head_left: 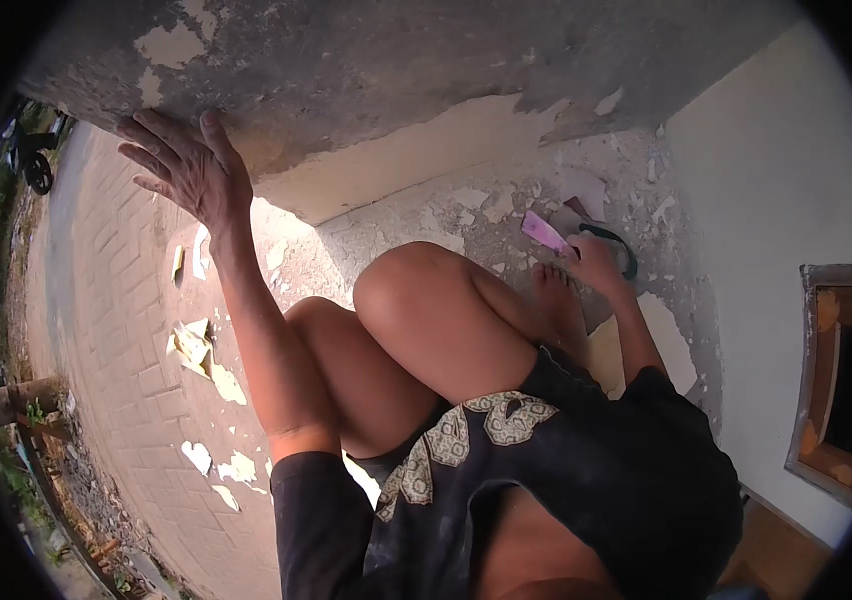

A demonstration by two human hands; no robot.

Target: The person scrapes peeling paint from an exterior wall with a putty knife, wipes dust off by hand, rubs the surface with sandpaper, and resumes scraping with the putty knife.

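Note:
My left hand [189, 170] is open, its fingers spread against the edge of the grey wall [346, 75], whose paint has come away in patches. Low on the right, near my bare foot, my right hand [596, 262] is closed around the handle of a paint scraper [546, 233]. The scraper's flat blade looks pinkish and points toward the wall. Just beyond that hand lies a sandal with a dark green strap [628, 250], partly hidden by the hand. Peeled paint flakes [466, 200] are scattered over the floor in front of my knees.
A pale wall [776, 190] with a wood-framed opening [831, 380] stands at the right. Larger paint pieces [193, 347] lie on the paved ground [136, 400] at the left. A wooden rail [21, 398] and a parked motorbike [38, 160] are at the far left.

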